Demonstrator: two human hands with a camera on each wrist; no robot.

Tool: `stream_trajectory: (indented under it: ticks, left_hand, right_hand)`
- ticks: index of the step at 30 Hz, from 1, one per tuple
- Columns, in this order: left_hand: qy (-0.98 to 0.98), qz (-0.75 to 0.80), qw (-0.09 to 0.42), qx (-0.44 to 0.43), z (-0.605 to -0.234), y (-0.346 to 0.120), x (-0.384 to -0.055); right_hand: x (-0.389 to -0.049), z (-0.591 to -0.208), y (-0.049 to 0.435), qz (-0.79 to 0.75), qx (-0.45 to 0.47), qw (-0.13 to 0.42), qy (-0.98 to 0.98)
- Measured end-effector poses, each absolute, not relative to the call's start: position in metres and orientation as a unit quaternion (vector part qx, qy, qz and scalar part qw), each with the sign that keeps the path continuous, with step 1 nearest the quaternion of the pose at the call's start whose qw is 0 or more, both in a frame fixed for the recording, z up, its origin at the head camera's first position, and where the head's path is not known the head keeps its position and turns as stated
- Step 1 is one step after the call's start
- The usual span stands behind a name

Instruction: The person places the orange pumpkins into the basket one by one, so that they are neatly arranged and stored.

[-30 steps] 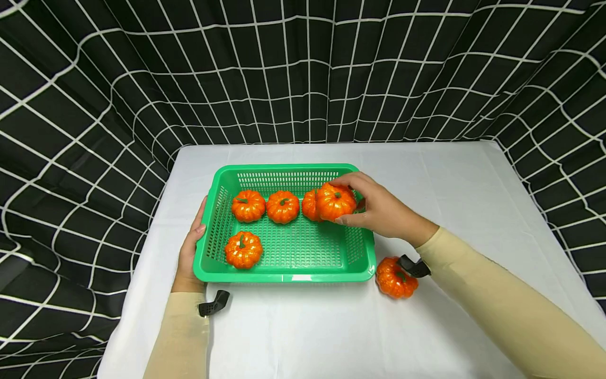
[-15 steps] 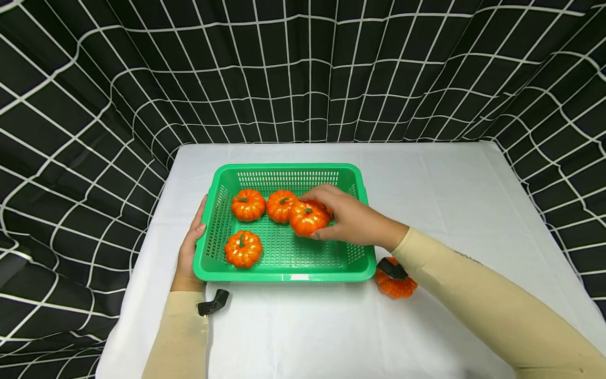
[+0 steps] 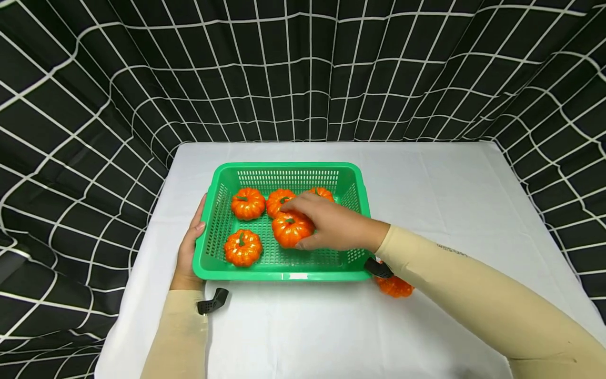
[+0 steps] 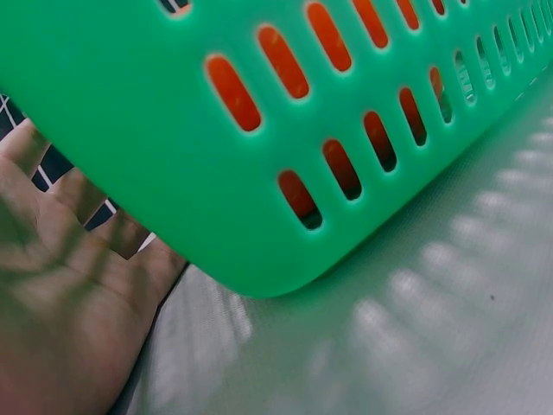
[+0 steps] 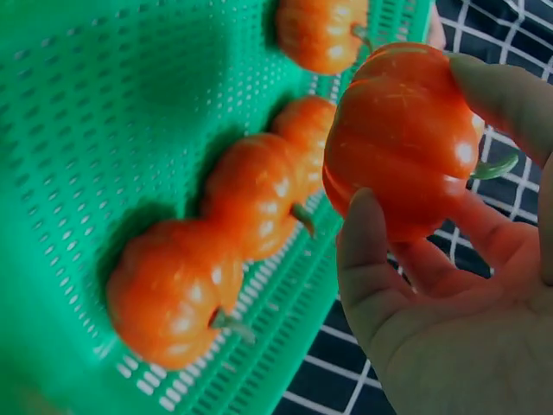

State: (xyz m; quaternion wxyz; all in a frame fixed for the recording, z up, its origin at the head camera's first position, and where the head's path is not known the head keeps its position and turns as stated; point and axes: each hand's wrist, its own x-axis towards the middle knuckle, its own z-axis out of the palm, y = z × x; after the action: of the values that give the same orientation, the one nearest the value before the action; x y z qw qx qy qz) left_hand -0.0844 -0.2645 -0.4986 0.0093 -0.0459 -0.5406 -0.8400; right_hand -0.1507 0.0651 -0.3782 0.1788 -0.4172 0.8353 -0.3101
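Note:
My right hand [image 3: 326, 218] grips a shiny orange toy pumpkin [image 3: 292, 229] with a green stem, thumb and fingertips on opposite sides. In the right wrist view this held pumpkin [image 5: 402, 143] appears over the green basket [image 5: 112, 112]. Three similar pumpkins stand in a row along the basket's back side: one at left [image 3: 248, 203], one in the middle [image 3: 276, 202] and one at right [image 3: 322, 192], partly hidden by the hand. A fourth pumpkin [image 3: 243, 248] sits front left inside. Against the basket's left end [image 4: 155, 173] lies my left hand [image 3: 189, 247], its fingers extended along the outside.
Another pumpkin [image 3: 395, 287] lies on the white tablecloth [image 3: 293, 331] outside the basket's front right corner, partly covered by the right wrist's black camera mount [image 3: 377, 268]. Black curtains with a white grid [image 3: 284, 68] enclose the table's back and sides.
My right hand has carried its pumpkin left and toward the front, from the basket's right end to near its middle. The back-right pumpkin's top now shows behind the hand. The left hand stays put.

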Motion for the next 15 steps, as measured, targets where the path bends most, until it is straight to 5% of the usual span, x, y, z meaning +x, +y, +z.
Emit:
stream_trajectory:
  ticks: [15]
  left_hand:
    - [-0.539,-0.841,0.01,-0.052,-0.498,-0.266,-0.084]
  right_hand:
    - [-0.159,-0.399,0.024,-0.245,-0.423,0.252,0.835]
